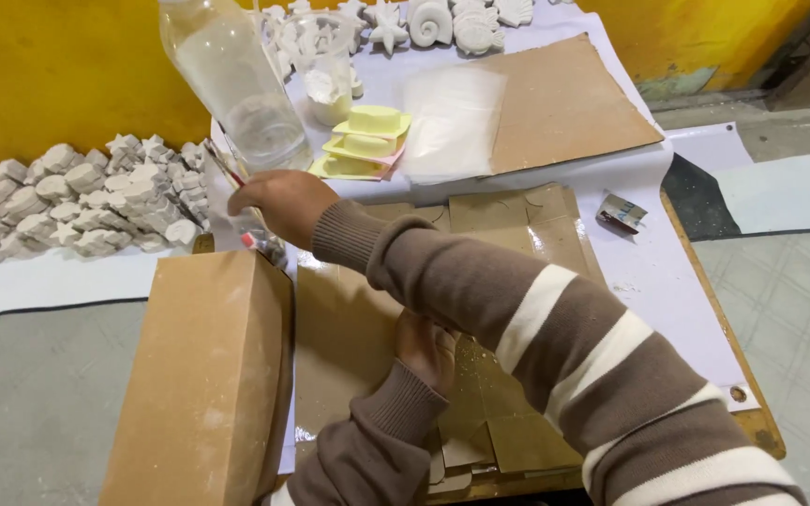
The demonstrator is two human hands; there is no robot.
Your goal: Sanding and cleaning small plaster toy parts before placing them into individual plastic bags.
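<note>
My right hand point(278, 201) reaches across to the left, its striped brown sleeve crossing the table. Its fingers are curled around a thin stick-like tool point(222, 164) with a red bit showing below the hand. It sits right at the base of a tilted clear plastic bottle point(236, 84). My left hand point(427, 349) lies under the right forearm on flat brown cardboard pieces point(508, 225); its fingers are mostly hidden.
A tall brown cardboard box point(208, 375) stands at the near left. Several white plaster figures point(67, 201) are piled at the left, with more plaster shells point(433, 23) at the top. Yellow moulds point(367, 141), a plastic cup point(325, 66), a clear sheet point(452, 122) and a cardboard sheet point(574, 103) lie behind.
</note>
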